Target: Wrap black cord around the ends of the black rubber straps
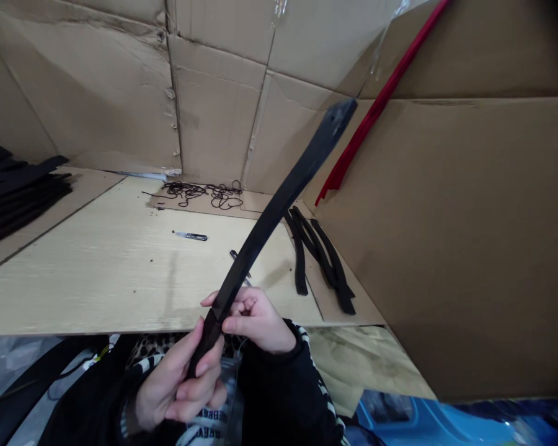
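A long black strap [279,204] rises at a slant from my hands up toward the cardboard wall, its far end showing a small hole. My left hand [181,384] is wrapped round the strap's lower end at the table's front edge. Just above it, my right hand [255,319] pinches the strap with curled fingers. Both hands sit over my lap, in front of the pale wooden tabletop [97,272].
Three black straps [320,257] lie at the table's right end. A stack of black straps [13,189] is at far left. A tangle of black cord [204,193] and small snips [191,236] lie further back. Cardboard walls [446,235] enclose the table; a red strip [376,108] leans there.
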A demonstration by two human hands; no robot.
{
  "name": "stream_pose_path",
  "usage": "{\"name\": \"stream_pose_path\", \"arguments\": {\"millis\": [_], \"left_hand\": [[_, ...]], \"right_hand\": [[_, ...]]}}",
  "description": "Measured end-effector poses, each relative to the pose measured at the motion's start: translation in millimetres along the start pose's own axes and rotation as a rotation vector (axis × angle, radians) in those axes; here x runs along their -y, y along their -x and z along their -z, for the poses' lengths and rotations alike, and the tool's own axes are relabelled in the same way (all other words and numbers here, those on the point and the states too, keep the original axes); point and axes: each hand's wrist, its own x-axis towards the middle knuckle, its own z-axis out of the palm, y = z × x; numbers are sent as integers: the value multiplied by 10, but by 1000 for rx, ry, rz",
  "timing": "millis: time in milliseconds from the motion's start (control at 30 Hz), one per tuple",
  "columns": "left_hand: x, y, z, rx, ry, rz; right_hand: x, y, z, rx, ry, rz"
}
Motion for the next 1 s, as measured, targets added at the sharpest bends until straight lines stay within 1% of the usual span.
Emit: {"name": "stream_pose_path", "arguments": {"millis": [33,100,200,233,267,300,400,433,467,533,600,667,767,867,1000], "left_hand": [[4,1,14,44,33,1],[5,-1,22,81,67,11],[-12,-6,-1,72,32,50],[-22,-10,-19,45,-7,59],[-34,-15,-43,-7,-72,57],[-47,-22,-75,-84,-169,42],[-77,-53,-197,-366,-541,-74],[-79,-65,-236,-435,-645,-103],[-76,-77,-268,-489,-717,-121],[-55,-96,-298,-559,-764,-143],[-29,-102,-282,-576,-718,-145],[-14,-89,-239,-531,-620,-91],[-18,-36,-164,-382,-436,30],[-13,26,-73,-151,-239,50],[43,42,99,168,8,35]], "right_hand": [[-2,-3,-11,11,-25,9],[6,0,-33,13,-81,21],[42,26,-55,-21,-92,40],[55,37,-60,-39,-83,46],[67,46,-65,-67,-71,50],[77,54,-71,-105,-61,51],[84,62,-101,-268,-52,35],[81,60,-113,-324,-36,30],[77,57,-124,-367,-15,29],[70,53,-135,-407,44,35],[73,55,-120,-375,68,40],[85,66,-80,-300,60,27],[109,90,1,-165,40,-14],[112,92,42,-55,-2,-44],[67,35,-17,34,-107,-27]]}}
